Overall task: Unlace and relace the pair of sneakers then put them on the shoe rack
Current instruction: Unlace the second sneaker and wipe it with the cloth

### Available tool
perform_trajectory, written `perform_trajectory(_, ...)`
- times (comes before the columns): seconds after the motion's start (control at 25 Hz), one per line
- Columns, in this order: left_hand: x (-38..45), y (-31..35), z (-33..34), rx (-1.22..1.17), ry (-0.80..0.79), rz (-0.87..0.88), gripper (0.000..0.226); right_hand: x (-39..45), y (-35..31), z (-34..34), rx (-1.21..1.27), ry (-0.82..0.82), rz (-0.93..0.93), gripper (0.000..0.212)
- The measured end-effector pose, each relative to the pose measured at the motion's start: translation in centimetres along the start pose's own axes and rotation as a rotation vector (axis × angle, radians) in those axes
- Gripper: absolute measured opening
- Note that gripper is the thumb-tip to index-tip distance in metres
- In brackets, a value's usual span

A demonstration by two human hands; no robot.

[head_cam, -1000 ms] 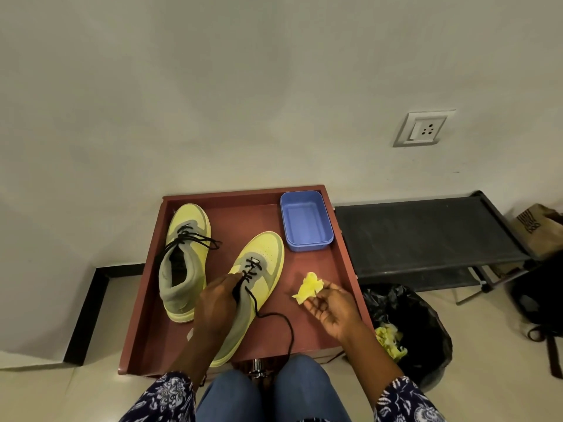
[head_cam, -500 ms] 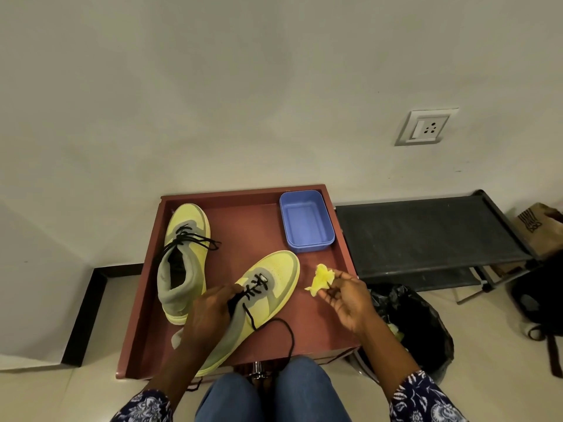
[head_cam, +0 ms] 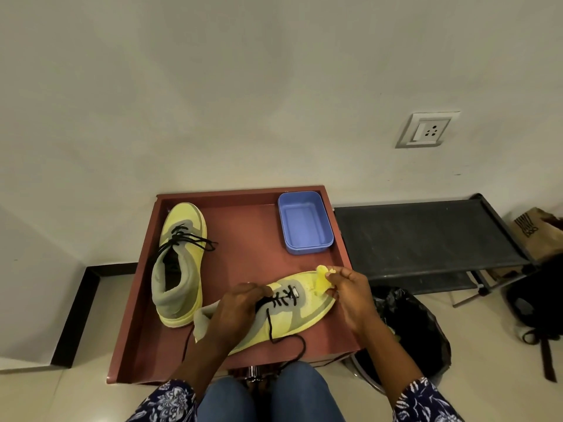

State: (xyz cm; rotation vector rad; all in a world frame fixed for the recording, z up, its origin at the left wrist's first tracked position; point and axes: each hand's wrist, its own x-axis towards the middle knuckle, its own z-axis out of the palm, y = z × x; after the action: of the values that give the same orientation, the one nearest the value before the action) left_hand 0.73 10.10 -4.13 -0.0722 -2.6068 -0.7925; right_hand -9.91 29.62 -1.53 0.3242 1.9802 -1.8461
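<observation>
On the tray [head_cam: 131, 345], left hand [head_cam: 234, 315] grips the sneaker [head_cam: 307, 312], right hand [head_cam: 350, 287] pinches seemingly paper [head_cam: 321, 280]; unlacing comes next.

Blue tub [head_cam: 304, 226] at the red tray's [head_cam: 243, 226] far right corner, wall socket [head_cam: 427, 130] above right, black bin bag [head_cam: 417, 327] near right, brown bag [head_cam: 536, 233] far right

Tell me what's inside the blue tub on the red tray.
The blue tub shows only its bare blue floor; nothing lies in it. No part of its inside is covered.
</observation>
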Motion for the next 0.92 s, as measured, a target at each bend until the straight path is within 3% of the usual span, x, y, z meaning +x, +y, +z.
perform_trajectory(0.12,0.8,0.4,1.0,0.015,0.044,0.057,0.03,0.7,0.3,-0.9,-0.564,0.162,-0.274,0.022)
perform_trajectory(0.2,0.5,0.2,1.4,0.09,0.068,0.062,0.032,0.9,0.6,-1.0,-0.873,0.129,-0.382,0.028)
perform_trajectory(0.28,-0.4,0.1,1.6,0.166,0.073,0.011,0.031,0.9,1.6,-0.4,-1.026,0.023,-0.356,0.033)
perform_trajectory(0.44,-1.5,-0.1,1.7,0.152,0.058,0.01,0.039,-0.2,3.2,1.4,-1.11,0.008,-0.272,0.05)
perform_trajectory(0.68,-1.8,-0.6,2.3,0.198,0.058,0.029,0.051,-1.4,3.6,2.6,-1.004,-0.162,-0.478,0.045)
perform_trajectory(0.92,-1.9,-0.4,2.6,0.207,0.069,0.029,0.053,1.5,2.7,-1.1,-1.287,-0.1,-0.383,0.049)
